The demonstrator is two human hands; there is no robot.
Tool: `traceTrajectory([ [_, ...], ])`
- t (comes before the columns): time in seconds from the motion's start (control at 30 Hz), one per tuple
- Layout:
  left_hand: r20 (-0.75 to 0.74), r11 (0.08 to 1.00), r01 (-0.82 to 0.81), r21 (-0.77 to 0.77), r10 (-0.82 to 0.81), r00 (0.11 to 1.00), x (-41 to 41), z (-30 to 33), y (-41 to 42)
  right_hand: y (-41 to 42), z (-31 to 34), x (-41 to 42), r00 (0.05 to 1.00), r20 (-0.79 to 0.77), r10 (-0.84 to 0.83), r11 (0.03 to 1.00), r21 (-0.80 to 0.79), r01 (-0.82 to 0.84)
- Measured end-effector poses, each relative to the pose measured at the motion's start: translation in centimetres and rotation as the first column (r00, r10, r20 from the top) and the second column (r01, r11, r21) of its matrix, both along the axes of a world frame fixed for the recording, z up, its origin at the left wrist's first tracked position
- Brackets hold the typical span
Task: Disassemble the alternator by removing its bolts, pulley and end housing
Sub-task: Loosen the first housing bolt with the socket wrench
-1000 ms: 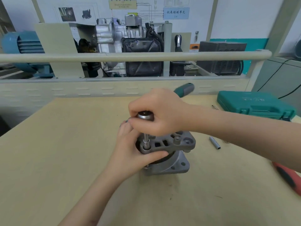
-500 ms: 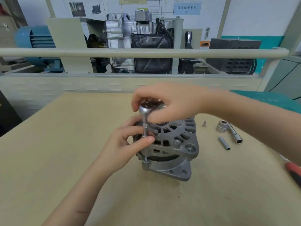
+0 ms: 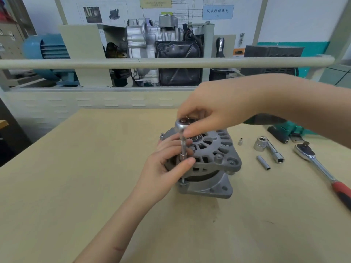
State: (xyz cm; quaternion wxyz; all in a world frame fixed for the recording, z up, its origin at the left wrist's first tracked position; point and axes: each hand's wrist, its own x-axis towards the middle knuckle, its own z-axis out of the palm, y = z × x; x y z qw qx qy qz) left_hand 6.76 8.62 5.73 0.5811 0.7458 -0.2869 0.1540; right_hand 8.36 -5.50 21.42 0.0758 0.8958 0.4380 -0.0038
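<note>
1. The alternator [image 3: 212, 160] stands on end near the middle of the table [image 3: 76, 186], its ribbed end housing [image 3: 214, 147] on top and the flanged housing [image 3: 209, 188] resting on the wood.
2. A ratchet [image 3: 182, 123] with a thin extension [image 3: 183, 147] stands upright over the left rim of the top housing; below it a bolt [image 3: 183, 180] shank shows in the gap between the two housings.
3. The right hand [image 3: 214, 111] reaches in from the right and pinches the ratchet head from above, thumb and fingers curled round it.
4. The left hand [image 3: 167, 168] comes up from the near left, its fingers wrapped round the alternator's left side, thumb tip and fingertips closing on the lower end of the extension.
5. Right of the alternator, apart from it, a tiny socket [image 3: 240, 142] stands on the table.
6. Farther right a large socket [image 3: 260, 144] touches one end of a tube wrench [image 3: 274, 151]; a small tube [image 3: 263, 162] lies just near of them.
7. A second ratchet [image 3: 311, 158] with a red and black handle lies at the right edge, head toward the far side.
8. A green case [image 3: 290, 128] sits beyond it, partly hidden by the right forearm.
9. Beyond the table a pale rail [image 3: 114, 63] crosses in front of a cutaway gearbox [image 3: 152, 42] and a blue motor [image 3: 47, 48].
</note>
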Motion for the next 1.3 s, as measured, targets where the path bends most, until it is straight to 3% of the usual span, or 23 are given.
traceTrajectory([
  [0.23,-0.022,0.984,-0.127,0.127,0.130,0.991,-0.5,-0.3,-1.6,-2.3,-1.1,-0.6,0.992,-0.119,-0.033,0.995,0.094,0.045],
  [0.37,-0.005,0.976,-0.164,0.141,0.167,0.986,-0.2,-0.4,-2.0,-2.1,-2.8,-0.8,0.999,-0.035,0.023,0.942,0.336,-0.010],
  [0.47,-0.026,0.983,-0.143,0.116,0.147,0.989,-0.2,-0.2,-1.7,-0.9,-3.7,-0.1,0.998,-0.026,0.056,0.837,0.546,-0.033],
  [0.57,-0.053,0.987,-0.112,0.117,0.118,0.992,0.0,0.1,-1.3,0.9,-4.5,0.9,0.999,0.006,0.036,0.780,0.625,-0.032],
  [0.8,-0.116,0.997,0.069,-0.040,-0.073,0.991,0.5,0.2,0.5,1.0,-4.1,1.6,0.986,-0.117,0.117,0.813,0.581,-0.028],
  [0.93,-0.152,0.999,0.012,-0.047,-0.019,0.988,0.5,0.1,0.4,-0.5,-2.1,1.7,0.941,-0.333,0.053,0.929,0.363,0.076],
  [1.03,-0.141,0.999,0.005,-0.050,-0.012,0.990,0.4,0.2,0.5,-2.4,-0.4,1.8,0.874,-0.486,-0.013,0.958,0.243,0.150],
  [1.1,-0.127,0.999,-0.007,-0.051,0.000,0.992,0.4,0.2,0.5,-2.6,-0.1,1.2,0.906,-0.422,-0.014,0.963,0.240,0.126],
  [1.2,-0.134,0.996,-0.053,-0.073,0.042,0.990,0.4,0.1,0.2,-1.7,-0.8,0.2,0.989,-0.145,-0.028,0.981,0.188,0.055],
  [1.3,-0.148,0.995,-0.075,-0.072,0.064,0.987,0.2,0.0,0.0,-1.3,-1.2,-0.2,0.998,-0.021,-0.051,0.985,0.165,0.054],
])
